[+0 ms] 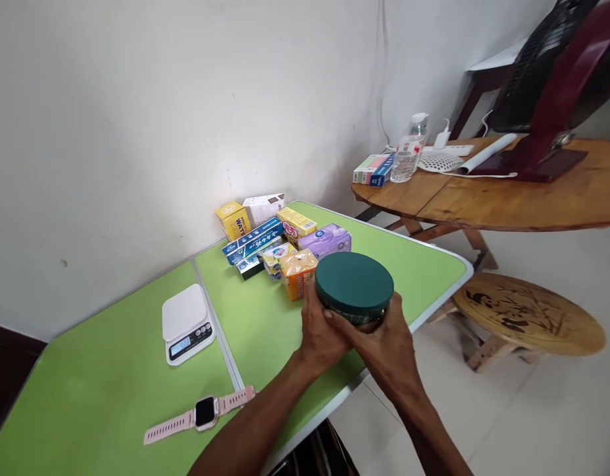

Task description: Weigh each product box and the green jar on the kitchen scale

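Observation:
Both of my hands grip a round container with a dark green lid (354, 281), above the near right part of the green table (384, 244). My left hand (320, 330) wraps its left side, and my right hand (386, 347) closes round the right side, thumbs towards me. The container's lower part is mostly hidden by my fingers. Just behind it lie an orange packet (299, 272) and a purple tissue pack (327, 239). A white digital scale (186, 314) with a lit display sits to the left. Nearer me lies a pink-strapped smartwatch (204, 412).
Near the wall are a yellow box (234, 220), a white box (264, 209), blue toothpaste boxes (255, 239) and a yellow carton (297, 223). A wooden table (523, 198) at right bears a water bottle (408, 151) and a fan (547, 86). Below stands a wooden stool (533, 314).

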Demonstrator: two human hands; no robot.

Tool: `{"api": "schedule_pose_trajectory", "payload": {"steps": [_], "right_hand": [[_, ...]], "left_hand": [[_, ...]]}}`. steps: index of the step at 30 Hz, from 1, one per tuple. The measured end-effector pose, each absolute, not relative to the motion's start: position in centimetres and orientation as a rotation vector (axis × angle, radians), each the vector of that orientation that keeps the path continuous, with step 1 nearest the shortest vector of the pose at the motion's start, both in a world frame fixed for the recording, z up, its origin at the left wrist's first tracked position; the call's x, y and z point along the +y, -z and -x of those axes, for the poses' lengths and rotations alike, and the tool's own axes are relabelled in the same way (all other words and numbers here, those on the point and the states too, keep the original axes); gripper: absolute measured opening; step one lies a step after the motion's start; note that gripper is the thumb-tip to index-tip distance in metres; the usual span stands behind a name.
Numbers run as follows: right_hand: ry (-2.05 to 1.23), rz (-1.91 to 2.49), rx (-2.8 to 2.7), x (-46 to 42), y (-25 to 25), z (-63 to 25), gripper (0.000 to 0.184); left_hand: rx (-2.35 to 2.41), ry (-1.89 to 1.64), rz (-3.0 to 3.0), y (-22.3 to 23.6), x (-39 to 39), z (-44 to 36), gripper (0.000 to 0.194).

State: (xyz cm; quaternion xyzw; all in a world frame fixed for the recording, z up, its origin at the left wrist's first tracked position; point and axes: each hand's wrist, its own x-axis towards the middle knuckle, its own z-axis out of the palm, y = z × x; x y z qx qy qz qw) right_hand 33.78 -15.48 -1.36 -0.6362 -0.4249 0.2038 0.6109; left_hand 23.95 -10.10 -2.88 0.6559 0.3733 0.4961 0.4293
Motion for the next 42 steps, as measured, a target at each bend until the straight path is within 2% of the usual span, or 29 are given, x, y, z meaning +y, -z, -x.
{"api": "schedule_pose_trajectory", "payload": {"steps": [7, 12, 15, 23, 25, 27, 29, 30, 33, 36, 42], "right_hand": [[-0.464, 1.513, -1.006, -12.5, 2.9, -37.3, 0.089], [-0.381, 1.499, -1.040, -10.2, 4.0, -39.3, 0.093], [-0.355, 1.485, -1.038, -8.3, 4.2, -40.3, 0.096], [-0.242, 1.417, -1.089, -6.1, 4.7, -39.8, 0.104], [-0.082, 1.425, -1.048, -7.6, 4.4, -38.4, 0.100], [0.026, 1.421, -1.003, -9.7, 4.2, -36.2, 0.084], [-0.048, 1.409, -1.020, -11.2, 4.2, -33.8, 0.064], [-0.143, 1.408, -1.038, -11.7, 4.3, -32.7, 0.060], [-0.448, 1.425, -1.046, -11.2, 5.0, -30.5, 0.074], [-0.589, 1.440, -1.036, -9.5, 5.7, -29.9, 0.088], [-0.516, 1.550, -1.135, -9.3, 6.7, -30.4, 0.081]], "left_hand": [[0.977, -1.269, -1.762, 3.9, -7.4, -26.6, 0.107], [0.915, -1.245, -1.882, 3.9, -7.8, -25.6, 0.087], [0.887, -1.240, -1.957, 3.6, -9.0, -23.7, 0.081], [1.156, -1.585, -1.932, 2.4, -8.4, -19.1, 0.057], [1.214, -1.605, -1.849, 2.4, -7.7, -18.8, 0.058], [1.237, -1.561, -1.751, 2.5, -7.3, -18.8, 0.062], [1.233, -1.483, -1.660, 2.7, -7.0, -18.9, 0.065], [1.228, -1.443, -1.625, 2.8, -6.8, -19.0, 0.065], [1.236, -1.366, -1.560, 3.2, -6.2, -19.4, 0.068], [1.274, -1.318, -1.498, 3.3, -5.5, -19.8, 0.074], [1.335, -1.295, -1.417, 3.2, -5.5, -20.0, 0.070]]}}
